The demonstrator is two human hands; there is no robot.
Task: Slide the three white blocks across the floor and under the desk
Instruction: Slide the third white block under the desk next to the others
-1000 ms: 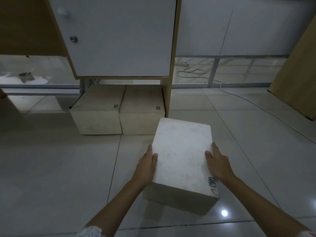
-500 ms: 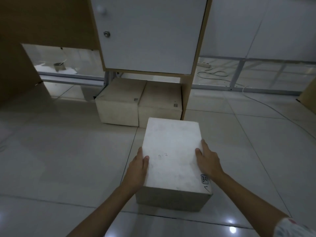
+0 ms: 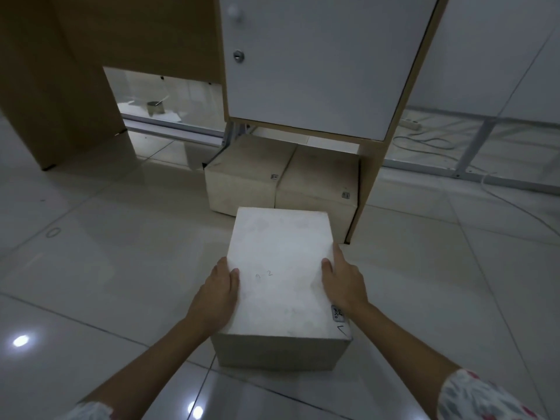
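A white block (image 3: 281,268) lies on the tiled floor right in front of me, with a small label at its near right corner. My left hand (image 3: 216,294) presses its left side and my right hand (image 3: 345,283) grips its right side. Two more white blocks sit side by side under the desk cabinet: the left block (image 3: 242,174) and the right block (image 3: 321,183). The near block's far end almost touches them. The desk (image 3: 303,56) has a white door with a lock and wooden side panels.
A wooden desk leg panel (image 3: 368,189) stands just right of the blocks. Another wooden panel (image 3: 60,86) rises at the left. Cables (image 3: 424,140) and a metal frame (image 3: 472,165) lie on the floor at the back right. A small cup (image 3: 155,107) sits behind the desk.
The block under my hands has moved forward and left, closer to the two blocks under the desk. The view has shifted right and nearer to the cabinet.
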